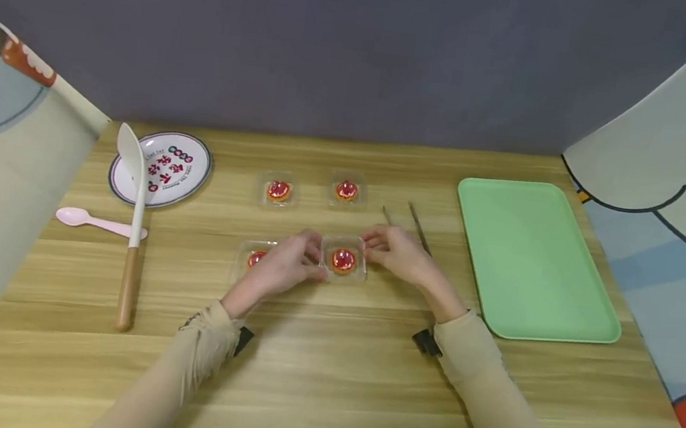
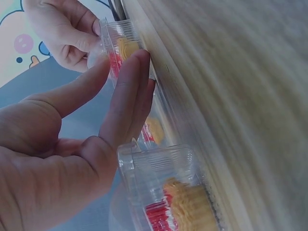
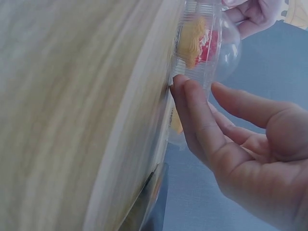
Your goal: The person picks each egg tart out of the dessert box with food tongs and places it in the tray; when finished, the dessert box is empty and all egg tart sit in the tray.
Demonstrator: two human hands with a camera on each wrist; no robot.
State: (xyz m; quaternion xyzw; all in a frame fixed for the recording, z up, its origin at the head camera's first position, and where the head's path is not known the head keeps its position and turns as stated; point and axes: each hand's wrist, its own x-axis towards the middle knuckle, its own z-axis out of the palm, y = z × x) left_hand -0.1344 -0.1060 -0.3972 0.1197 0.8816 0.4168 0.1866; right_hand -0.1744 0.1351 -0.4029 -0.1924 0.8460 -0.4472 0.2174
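Between my two hands sits a clear plastic box with a red-topped tart (image 1: 343,262) inside. My left hand (image 1: 289,261) pinches the box's left side, thumb over the lid side and fingers along the base. At its right side my right hand (image 1: 399,253) has its fingertips right at the edge, thumb and fingers apart. Beside my left hand is another boxed tart (image 2: 185,207), partly hidden by the hand in the head view. Two more boxed tarts, the left one (image 1: 279,191) and the right one (image 1: 346,190), lie behind on the wooden table (image 1: 322,383).
A green tray (image 1: 536,259) lies to the right. Slim metal ends (image 1: 420,227) poke out behind my right hand. On the left, a white ladle (image 1: 137,217) with a wooden handle overlaps a printed plate (image 1: 189,184) and a pink spoon (image 1: 94,221).
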